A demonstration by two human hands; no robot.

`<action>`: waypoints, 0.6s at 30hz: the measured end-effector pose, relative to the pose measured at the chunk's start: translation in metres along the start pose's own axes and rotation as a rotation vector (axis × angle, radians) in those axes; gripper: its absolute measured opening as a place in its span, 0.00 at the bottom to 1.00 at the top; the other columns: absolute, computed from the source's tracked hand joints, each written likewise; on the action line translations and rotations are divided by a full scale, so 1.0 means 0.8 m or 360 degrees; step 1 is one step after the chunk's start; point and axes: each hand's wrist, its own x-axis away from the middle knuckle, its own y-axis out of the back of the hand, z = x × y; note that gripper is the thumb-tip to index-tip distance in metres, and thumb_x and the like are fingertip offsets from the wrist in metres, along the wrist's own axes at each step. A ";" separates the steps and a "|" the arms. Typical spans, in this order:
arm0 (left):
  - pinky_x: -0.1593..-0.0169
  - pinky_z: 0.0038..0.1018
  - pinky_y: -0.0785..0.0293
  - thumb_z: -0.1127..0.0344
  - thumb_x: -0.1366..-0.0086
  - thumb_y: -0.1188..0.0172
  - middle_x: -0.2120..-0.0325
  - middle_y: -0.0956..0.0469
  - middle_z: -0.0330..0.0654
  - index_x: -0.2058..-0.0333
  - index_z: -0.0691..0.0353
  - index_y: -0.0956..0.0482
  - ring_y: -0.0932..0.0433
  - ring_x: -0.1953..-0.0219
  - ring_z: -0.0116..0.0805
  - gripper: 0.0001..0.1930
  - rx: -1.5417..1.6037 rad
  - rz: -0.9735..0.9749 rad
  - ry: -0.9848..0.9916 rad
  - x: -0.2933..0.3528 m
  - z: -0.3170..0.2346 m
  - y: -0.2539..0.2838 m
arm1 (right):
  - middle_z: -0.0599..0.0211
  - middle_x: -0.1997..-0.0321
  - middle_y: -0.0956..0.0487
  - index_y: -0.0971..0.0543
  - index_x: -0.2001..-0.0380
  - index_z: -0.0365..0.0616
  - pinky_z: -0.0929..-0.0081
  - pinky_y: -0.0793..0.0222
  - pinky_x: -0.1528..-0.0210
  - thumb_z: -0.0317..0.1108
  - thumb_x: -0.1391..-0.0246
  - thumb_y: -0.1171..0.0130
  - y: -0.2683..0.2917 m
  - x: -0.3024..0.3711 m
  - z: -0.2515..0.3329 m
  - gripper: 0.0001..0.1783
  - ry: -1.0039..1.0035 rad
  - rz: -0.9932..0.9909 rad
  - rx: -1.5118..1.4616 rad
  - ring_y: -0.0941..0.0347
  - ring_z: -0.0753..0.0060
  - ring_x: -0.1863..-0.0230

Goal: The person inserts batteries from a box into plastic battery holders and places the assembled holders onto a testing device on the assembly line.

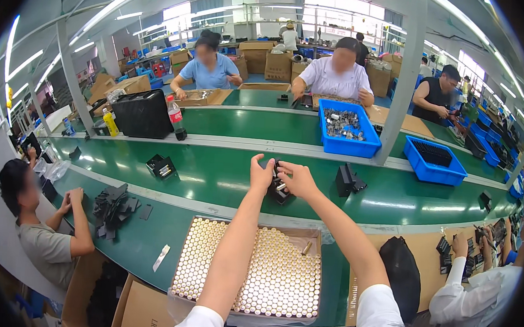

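Observation:
Over the green conveyor belt, my left hand (262, 174) grips the left side of a small black plastic battery case (277, 194). My right hand (297, 180) has its fingers closed at the right side of the same case, and they partly hide it. Shiny cylindrical batteries show in the case below my fingers. Under my forearms stands a shallow cardboard box (176, 265) packed with upright batteries, their pale ends up. One loose battery (307, 248) lies across the top of the others on the right.
On the belt sit black cases with batteries (161, 167) to the left and black cases (348, 179) to the right. A heap of black plates (114, 208) lies left, a black bag (400, 274) right. Blue bins (350, 146) stand beyond the rail. Co-workers sit on several sides.

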 end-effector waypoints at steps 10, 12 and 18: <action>0.49 0.37 0.21 0.67 0.35 0.31 0.48 0.25 0.55 0.34 0.57 0.37 0.19 0.53 0.45 0.34 0.0656 0.0350 0.0342 0.008 -0.030 0.031 | 0.65 0.46 0.14 0.26 0.34 0.39 0.76 0.25 0.76 0.30 0.43 0.33 -0.014 -0.009 -0.033 0.32 0.0357 -0.0029 0.0264 0.23 0.72 0.79; 0.51 0.36 0.20 0.70 0.36 0.31 0.47 0.25 0.56 0.31 0.55 0.40 0.18 0.53 0.44 0.38 0.1022 0.0591 0.0533 0.016 -0.054 0.039 | 0.65 0.45 0.14 0.27 0.33 0.40 0.76 0.24 0.75 0.30 0.43 0.33 0.004 -0.014 -0.010 0.34 0.0038 0.0216 0.0188 0.23 0.71 0.78; 0.56 0.32 0.19 0.77 0.40 0.31 0.48 0.26 0.58 0.28 0.54 0.45 0.18 0.55 0.43 0.45 0.0902 0.0577 0.0355 0.001 -0.034 0.053 | 0.62 0.47 0.13 0.21 0.40 0.38 0.69 0.22 0.65 0.30 0.46 0.34 0.017 -0.062 0.007 0.28 0.0185 0.0458 0.0131 0.18 0.65 0.67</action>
